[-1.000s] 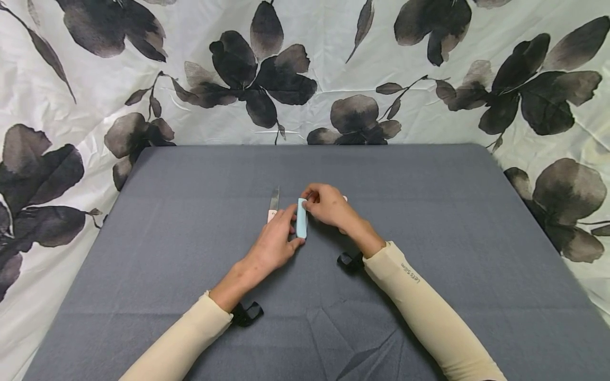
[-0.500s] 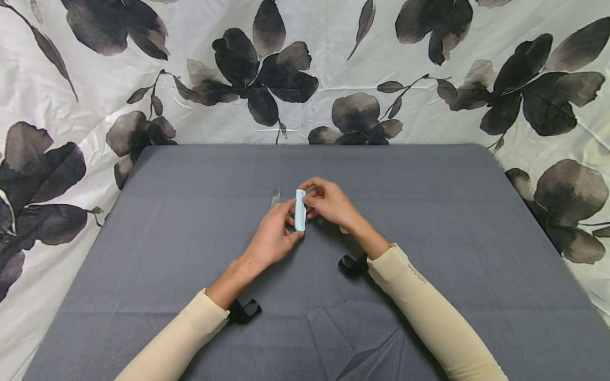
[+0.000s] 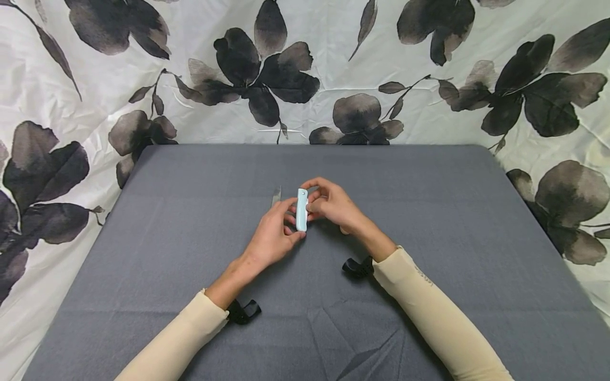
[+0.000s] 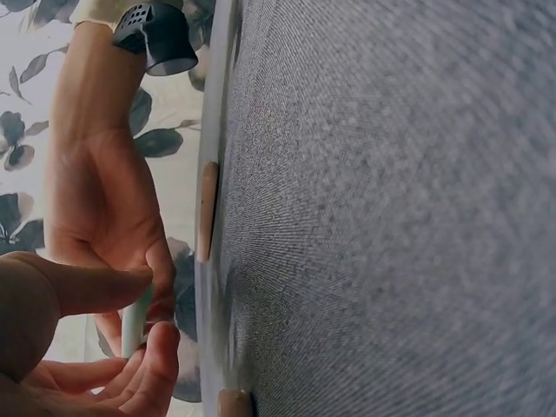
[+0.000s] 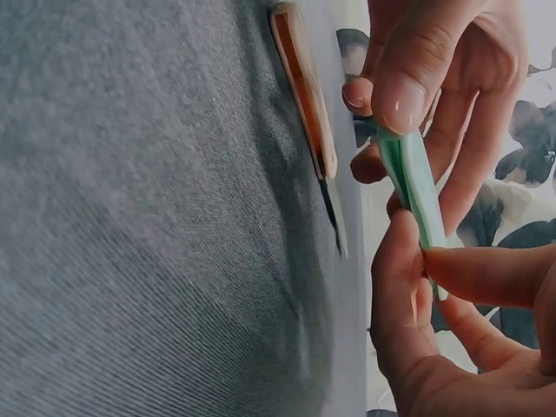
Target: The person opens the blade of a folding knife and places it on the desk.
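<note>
A light blue folding knife (image 3: pixel 302 210) is held between both hands above the middle of the table, with no blade seen out of its handle. A small dot shows near its far end. My left hand (image 3: pixel 270 234) pinches the near end between thumb and fingers. From the other side, my right hand (image 3: pixel 335 206) pinches the handle farther up. In the right wrist view, a slot runs along the edge of the folding knife (image 5: pixel 415 187). Just beyond my left hand lies a second knife (image 3: pixel 276 196), its blade out; its pale handle (image 5: pixel 304 91) shows in the right wrist view.
Partly hidden under my right wrist, a pale pinkish object (image 3: pixel 344 230) lies on the table. Grey cloth (image 3: pixel 305 164) covers the tabletop and has creases near the front. Behind the far edge hangs a floral curtain (image 3: pixel 290 116).
The folding knife has risen slightly and turned so that its dotted side shows. Both hands have moved with it, and the right fingers have shifted along its side.
</note>
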Demonstrator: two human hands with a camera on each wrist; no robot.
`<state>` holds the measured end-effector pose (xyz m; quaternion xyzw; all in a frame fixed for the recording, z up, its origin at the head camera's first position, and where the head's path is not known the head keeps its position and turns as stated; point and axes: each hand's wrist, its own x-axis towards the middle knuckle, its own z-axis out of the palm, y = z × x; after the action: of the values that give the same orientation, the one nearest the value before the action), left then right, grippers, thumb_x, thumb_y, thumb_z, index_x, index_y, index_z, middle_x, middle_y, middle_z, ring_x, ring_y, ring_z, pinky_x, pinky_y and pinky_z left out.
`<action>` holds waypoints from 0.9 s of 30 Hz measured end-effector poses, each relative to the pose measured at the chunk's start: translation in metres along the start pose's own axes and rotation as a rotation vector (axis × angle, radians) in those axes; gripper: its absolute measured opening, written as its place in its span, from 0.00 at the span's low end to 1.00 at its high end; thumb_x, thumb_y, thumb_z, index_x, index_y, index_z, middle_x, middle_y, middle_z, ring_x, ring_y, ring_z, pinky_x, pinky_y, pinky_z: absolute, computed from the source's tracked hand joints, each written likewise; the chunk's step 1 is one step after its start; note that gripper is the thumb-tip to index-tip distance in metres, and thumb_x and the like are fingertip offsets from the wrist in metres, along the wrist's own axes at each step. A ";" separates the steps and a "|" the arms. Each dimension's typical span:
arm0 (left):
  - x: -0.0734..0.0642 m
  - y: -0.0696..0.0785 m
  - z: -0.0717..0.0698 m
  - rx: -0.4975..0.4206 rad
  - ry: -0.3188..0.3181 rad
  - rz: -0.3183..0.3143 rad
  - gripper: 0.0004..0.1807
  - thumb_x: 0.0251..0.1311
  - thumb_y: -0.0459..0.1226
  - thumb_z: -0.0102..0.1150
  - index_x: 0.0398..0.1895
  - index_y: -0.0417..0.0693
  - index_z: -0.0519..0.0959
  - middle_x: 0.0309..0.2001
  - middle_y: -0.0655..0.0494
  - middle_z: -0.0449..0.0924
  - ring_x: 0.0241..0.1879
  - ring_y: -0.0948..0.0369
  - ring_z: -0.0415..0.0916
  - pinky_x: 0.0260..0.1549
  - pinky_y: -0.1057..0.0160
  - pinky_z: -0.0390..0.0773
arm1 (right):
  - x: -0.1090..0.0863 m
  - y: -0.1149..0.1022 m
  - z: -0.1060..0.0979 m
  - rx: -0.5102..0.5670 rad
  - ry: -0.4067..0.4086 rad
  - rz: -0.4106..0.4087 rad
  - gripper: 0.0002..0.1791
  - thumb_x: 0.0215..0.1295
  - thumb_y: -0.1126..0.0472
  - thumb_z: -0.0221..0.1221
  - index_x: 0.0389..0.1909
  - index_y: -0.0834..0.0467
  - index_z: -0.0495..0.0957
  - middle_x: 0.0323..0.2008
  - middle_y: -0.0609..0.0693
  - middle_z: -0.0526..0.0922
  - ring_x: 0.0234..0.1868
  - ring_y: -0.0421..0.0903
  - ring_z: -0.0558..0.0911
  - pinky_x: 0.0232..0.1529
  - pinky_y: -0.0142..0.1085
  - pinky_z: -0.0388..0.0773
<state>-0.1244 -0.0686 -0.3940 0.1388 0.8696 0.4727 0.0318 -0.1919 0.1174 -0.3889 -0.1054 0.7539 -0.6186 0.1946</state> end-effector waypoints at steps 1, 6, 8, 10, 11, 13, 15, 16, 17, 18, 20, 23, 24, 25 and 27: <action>0.000 0.000 0.000 -0.005 -0.004 -0.002 0.42 0.56 0.26 0.74 0.75 0.41 0.67 0.59 0.42 0.76 0.48 0.53 0.83 0.40 0.64 0.85 | 0.000 0.000 0.000 0.008 0.000 0.001 0.25 0.67 0.73 0.56 0.65 0.58 0.74 0.40 0.57 0.79 0.34 0.49 0.84 0.47 0.50 0.88; 0.002 0.001 -0.003 -0.040 0.002 -0.025 0.38 0.62 0.31 0.72 0.75 0.42 0.67 0.60 0.44 0.77 0.51 0.53 0.82 0.43 0.61 0.85 | -0.002 -0.001 0.001 0.039 0.027 0.001 0.25 0.68 0.73 0.57 0.65 0.57 0.75 0.40 0.57 0.79 0.34 0.48 0.85 0.47 0.51 0.88; 0.003 0.001 -0.003 -0.070 0.016 -0.042 0.35 0.66 0.34 0.69 0.74 0.42 0.68 0.59 0.44 0.78 0.51 0.53 0.82 0.44 0.60 0.85 | -0.002 -0.002 0.002 0.055 0.040 -0.011 0.26 0.68 0.73 0.58 0.66 0.59 0.74 0.40 0.56 0.79 0.33 0.46 0.85 0.47 0.51 0.88; 0.005 0.002 -0.004 -0.107 0.029 -0.066 0.32 0.68 0.35 0.66 0.74 0.42 0.69 0.59 0.44 0.79 0.51 0.53 0.82 0.44 0.59 0.85 | -0.002 -0.003 0.003 0.067 0.049 -0.023 0.27 0.68 0.74 0.58 0.68 0.62 0.72 0.39 0.55 0.79 0.32 0.45 0.85 0.47 0.52 0.88; 0.006 0.002 -0.004 -0.126 0.034 -0.077 0.31 0.69 0.34 0.66 0.73 0.41 0.69 0.59 0.44 0.79 0.51 0.52 0.83 0.44 0.59 0.85 | -0.002 -0.004 0.004 0.072 0.053 -0.028 0.28 0.68 0.75 0.58 0.69 0.64 0.71 0.39 0.55 0.79 0.32 0.44 0.85 0.46 0.52 0.88; 0.007 0.002 -0.005 -0.154 0.038 -0.101 0.30 0.70 0.33 0.64 0.74 0.42 0.69 0.59 0.43 0.80 0.51 0.52 0.84 0.43 0.59 0.86 | -0.002 -0.005 0.005 0.081 0.061 -0.034 0.28 0.68 0.75 0.58 0.69 0.66 0.69 0.38 0.55 0.79 0.32 0.43 0.85 0.46 0.52 0.87; 0.008 0.002 -0.007 -0.176 0.038 -0.116 0.31 0.69 0.32 0.64 0.74 0.43 0.69 0.59 0.43 0.80 0.52 0.52 0.84 0.42 0.60 0.85 | -0.002 -0.006 0.006 0.082 0.073 -0.037 0.27 0.68 0.75 0.58 0.68 0.67 0.69 0.39 0.55 0.79 0.32 0.43 0.84 0.46 0.52 0.88; 0.008 0.003 -0.007 -0.188 0.037 -0.120 0.31 0.69 0.32 0.64 0.74 0.43 0.68 0.59 0.43 0.81 0.52 0.51 0.85 0.42 0.61 0.85 | -0.002 -0.006 0.007 0.083 0.080 -0.038 0.26 0.68 0.75 0.58 0.66 0.67 0.69 0.39 0.55 0.79 0.32 0.43 0.84 0.45 0.51 0.88; 0.009 0.003 -0.008 -0.200 0.034 -0.124 0.32 0.68 0.31 0.64 0.75 0.43 0.68 0.59 0.43 0.81 0.52 0.51 0.85 0.41 0.62 0.85 | -0.002 -0.006 0.007 0.081 0.087 -0.042 0.24 0.68 0.75 0.58 0.64 0.68 0.69 0.39 0.55 0.79 0.32 0.43 0.84 0.45 0.49 0.88; 0.010 0.003 -0.009 -0.213 0.031 -0.126 0.32 0.68 0.30 0.64 0.75 0.43 0.68 0.59 0.43 0.81 0.52 0.51 0.86 0.41 0.63 0.84 | -0.002 -0.006 0.008 0.080 0.094 -0.045 0.23 0.68 0.75 0.59 0.62 0.68 0.69 0.40 0.55 0.80 0.32 0.42 0.84 0.44 0.47 0.88; 0.011 0.002 -0.010 -0.244 0.026 -0.130 0.33 0.67 0.29 0.64 0.75 0.43 0.68 0.58 0.42 0.82 0.51 0.50 0.86 0.40 0.65 0.83 | -0.002 -0.006 0.009 0.083 0.111 -0.048 0.21 0.67 0.75 0.59 0.59 0.69 0.70 0.41 0.56 0.80 0.33 0.42 0.84 0.42 0.44 0.88; 0.012 0.002 -0.011 -0.287 0.019 -0.136 0.34 0.66 0.27 0.64 0.75 0.42 0.68 0.57 0.40 0.82 0.50 0.49 0.86 0.39 0.68 0.82 | -0.002 -0.005 0.010 0.091 0.136 -0.045 0.19 0.66 0.76 0.61 0.57 0.70 0.71 0.41 0.56 0.80 0.33 0.40 0.84 0.40 0.40 0.88; 0.013 0.001 -0.011 -0.302 0.016 -0.137 0.34 0.65 0.27 0.64 0.75 0.42 0.68 0.56 0.40 0.82 0.50 0.49 0.86 0.39 0.68 0.82 | -0.001 -0.005 0.010 0.098 0.146 -0.041 0.19 0.65 0.76 0.61 0.56 0.71 0.72 0.41 0.56 0.80 0.33 0.40 0.84 0.39 0.39 0.88; 0.013 0.001 -0.012 -0.315 0.014 -0.140 0.34 0.65 0.27 0.64 0.75 0.41 0.68 0.56 0.39 0.82 0.50 0.49 0.86 0.39 0.69 0.82 | -0.001 -0.005 0.011 0.105 0.155 -0.034 0.18 0.65 0.76 0.61 0.55 0.72 0.72 0.41 0.56 0.80 0.32 0.40 0.84 0.38 0.38 0.88; 0.014 0.001 -0.013 -0.333 0.009 -0.143 0.35 0.65 0.26 0.64 0.76 0.41 0.68 0.57 0.38 0.81 0.50 0.48 0.86 0.40 0.69 0.82 | -0.001 -0.006 0.011 0.114 0.169 -0.024 0.18 0.65 0.77 0.61 0.54 0.73 0.73 0.40 0.56 0.80 0.31 0.40 0.84 0.36 0.35 0.87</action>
<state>-0.1402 -0.0751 -0.3852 0.0674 0.7871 0.6073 0.0841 -0.1872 0.1065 -0.3848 -0.0505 0.7298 -0.6695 0.1284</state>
